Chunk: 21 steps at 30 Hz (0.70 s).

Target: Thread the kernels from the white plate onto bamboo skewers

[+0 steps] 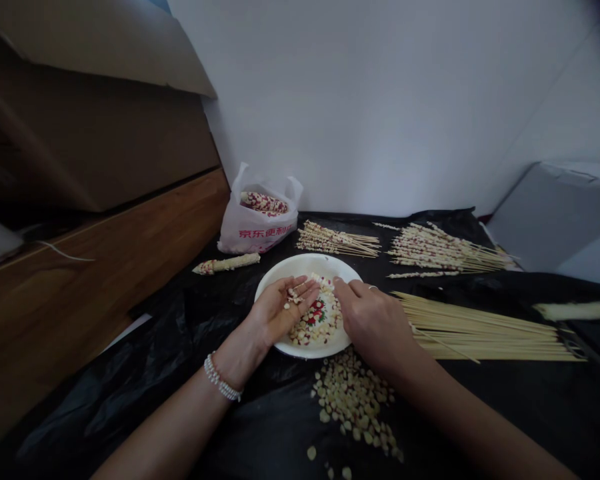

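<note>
Left hand: we see it palm up over the bowl, its grip released and fingers loosely extended, with a few kernels resting on it; turned this way, it works as a small dish.
Right hand: fingers curled at the bowl's right side, knuckles up; we cannot tell whether its grip is grasping anything, since the hand hides its own fingertips.
Bowl: between and under both hands, so that, we judge, whatever drops is caught; more kernels lie inside.
Loose pile: spread on the black sheet just near of the bowl, apart from those inside, probably to keep two lots separate.
Bare sticks: bundled to the right, lying lengthwise, which we think suits the right hand's reach.
Strung sticks: grouped far right, with a smaller bunch beyond the bowl, likely clear of the working space.
Bag: far left, keeping a speckled cob contained.
</note>
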Motion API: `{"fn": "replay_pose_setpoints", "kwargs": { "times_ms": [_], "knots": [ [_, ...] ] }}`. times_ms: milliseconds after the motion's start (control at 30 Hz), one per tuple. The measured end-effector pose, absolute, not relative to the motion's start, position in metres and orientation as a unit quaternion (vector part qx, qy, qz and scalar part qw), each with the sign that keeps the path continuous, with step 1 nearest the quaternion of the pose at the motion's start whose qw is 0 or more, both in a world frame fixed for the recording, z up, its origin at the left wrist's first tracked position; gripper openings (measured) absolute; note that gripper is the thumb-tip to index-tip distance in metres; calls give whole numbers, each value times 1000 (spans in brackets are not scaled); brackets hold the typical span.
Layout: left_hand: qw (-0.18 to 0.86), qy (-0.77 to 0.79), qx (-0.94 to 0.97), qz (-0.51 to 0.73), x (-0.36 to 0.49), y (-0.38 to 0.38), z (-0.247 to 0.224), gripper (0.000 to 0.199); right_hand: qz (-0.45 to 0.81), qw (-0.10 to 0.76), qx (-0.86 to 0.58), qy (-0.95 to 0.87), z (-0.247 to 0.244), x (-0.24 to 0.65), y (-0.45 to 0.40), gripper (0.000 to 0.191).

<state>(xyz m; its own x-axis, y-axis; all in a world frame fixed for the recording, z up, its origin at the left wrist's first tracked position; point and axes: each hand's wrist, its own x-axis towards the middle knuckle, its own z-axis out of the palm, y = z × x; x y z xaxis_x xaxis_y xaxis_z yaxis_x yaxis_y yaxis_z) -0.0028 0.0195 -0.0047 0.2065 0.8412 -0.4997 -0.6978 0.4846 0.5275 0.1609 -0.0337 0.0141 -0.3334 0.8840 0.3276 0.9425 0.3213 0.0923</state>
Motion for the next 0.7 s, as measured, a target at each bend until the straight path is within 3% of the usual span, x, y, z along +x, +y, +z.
{"fn": "replay_pose_setpoints", "kwargs": {
  "times_ms": [133, 433, 700],
  "knots": [
    [780, 388, 90, 483, -3, 21, -7, 25, -133, 99, -570, -805, 14, 161, -34, 33],
    [763, 426, 117, 472, 0, 19, -5, 14, -129, 88, -570, -806, 13, 158, -33, 34],
    [793, 389, 77, 464, 2, 16, 0, 22, -130, 95, -565, -809, 11, 158, -33, 34]
  ]
}}
